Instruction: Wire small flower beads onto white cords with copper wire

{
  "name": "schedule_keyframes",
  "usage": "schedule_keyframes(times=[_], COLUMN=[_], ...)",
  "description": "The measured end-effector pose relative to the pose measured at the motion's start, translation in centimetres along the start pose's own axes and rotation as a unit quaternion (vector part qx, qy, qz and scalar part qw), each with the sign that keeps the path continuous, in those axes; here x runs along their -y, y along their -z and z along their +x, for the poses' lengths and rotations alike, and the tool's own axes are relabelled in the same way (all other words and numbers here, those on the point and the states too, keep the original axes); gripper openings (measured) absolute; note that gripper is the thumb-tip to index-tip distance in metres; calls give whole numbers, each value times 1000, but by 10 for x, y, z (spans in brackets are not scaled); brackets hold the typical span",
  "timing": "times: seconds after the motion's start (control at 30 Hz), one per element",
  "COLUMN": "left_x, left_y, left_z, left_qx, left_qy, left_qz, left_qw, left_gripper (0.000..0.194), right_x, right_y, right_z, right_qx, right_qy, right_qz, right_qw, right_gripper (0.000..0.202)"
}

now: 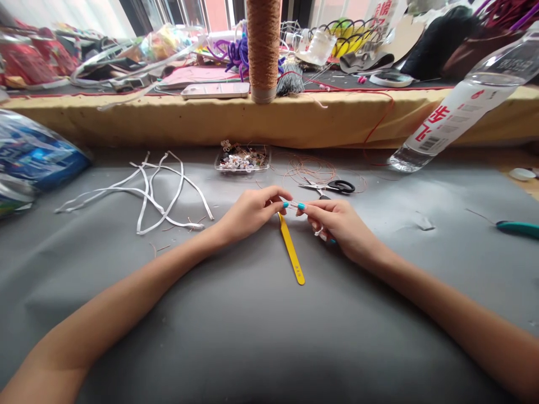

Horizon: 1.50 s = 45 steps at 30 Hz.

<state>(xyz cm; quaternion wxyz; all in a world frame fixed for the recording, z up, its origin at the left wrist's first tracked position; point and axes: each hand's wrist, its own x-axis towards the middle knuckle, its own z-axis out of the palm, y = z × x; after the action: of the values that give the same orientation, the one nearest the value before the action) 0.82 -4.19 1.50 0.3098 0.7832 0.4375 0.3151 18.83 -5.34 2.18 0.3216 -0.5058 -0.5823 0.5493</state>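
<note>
As my left hand [254, 212] and right hand [340, 223] pinch thin, pale, wire-like strands [293, 205] left-to-right between them, flat yellow tweezers [291, 249] slant nearward, nearer the left hand.

Red Chinese characters [432, 124], wording unclear, stand with a barcode [432, 143] on the bottle label [461, 115].

I see a thin, pale strand [293, 205] spanning the short gap between the left hand's [260, 212] and right hand's [334, 221] fingertips; a small white piece [319, 230], indistinct to me, shows at the right's curled fingers.
</note>
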Motion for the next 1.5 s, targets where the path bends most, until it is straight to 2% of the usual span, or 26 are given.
schedule_keyframes(times=[0.17, 0.27, 0.37, 0.5, 0.6, 0.67, 0.77, 0.83, 0.9, 0.97, 1.03, 1.13, 1.23, 1.37, 1.5], left_x=[-4, -2, 2, 6, 8, 9, 5, 1, -5, -9, -12, -14, -13, -10, -9], left_y=[2, 3, 1, -3, -7, -9, -13, -15, -16, -17, -17, -18, -19, -18, -15], left_z=[0, -1, -5, -8, -8, -9, -10, -10, -9, -8, -6, -5, -5, -5, -4], left_qx=[-53, -96, -85, -48, -54, -71, -83, -79, -79, -87, -95, -92, -96, -136, -122], left_qy=[-44, -120, -214, -277, -299, -296, -261, -193, -95, 1, 76, 143, 159, 156, 162], left_qz=[58, 129, 245, 368, 383, 369, 284, 170, 34, -87, -182, -281, -322, -238, -193], left_qw=[996, 980, 942, 886, 872, 878, 919, 963, 992, 992, 976, 944, 928, 949, 960], left_gripper=[16, 13, 15, 20, 19, 19, 18, 16, 15, 14, 15, 15, 14, 13, 18], right_x=[2, 2, 1, 2, 2, 2, 1, 0, -2, -3, -5, -6, -7, -8, -7], right_y=[0, 0, 0, 1, 1, 1, 0, -1, -2, -4, -7, -9, -11, -11, -11], right_z=[-1, 0, 0, 1, 1, 0, 0, 0, 0, -1, -1, -3, -3, -3, -3], right_qx=[-9, -14, -11, 3, 5, 5, 9, 10, -3, -27, -45, -46, -52, -55, -48], right_qy=[-11, -13, -13, -14, -8, -8, -5, 2, 13, 31, 56, 83, 87, 84, 90], right_qz=[11, 14, 29, 40, 38, 32, 26, 26, 30, 32, 17, -23, -37, -34, -39], right_qw=[1000, 1000, 999, 999, 999, 999, 1000, 1000, 999, 999, 997, 995, 994, 994, 994], right_gripper=[19, 19, 19, 18, 21, 22, 24, 26, 25, 22, 23, 25, 25, 24, 24])
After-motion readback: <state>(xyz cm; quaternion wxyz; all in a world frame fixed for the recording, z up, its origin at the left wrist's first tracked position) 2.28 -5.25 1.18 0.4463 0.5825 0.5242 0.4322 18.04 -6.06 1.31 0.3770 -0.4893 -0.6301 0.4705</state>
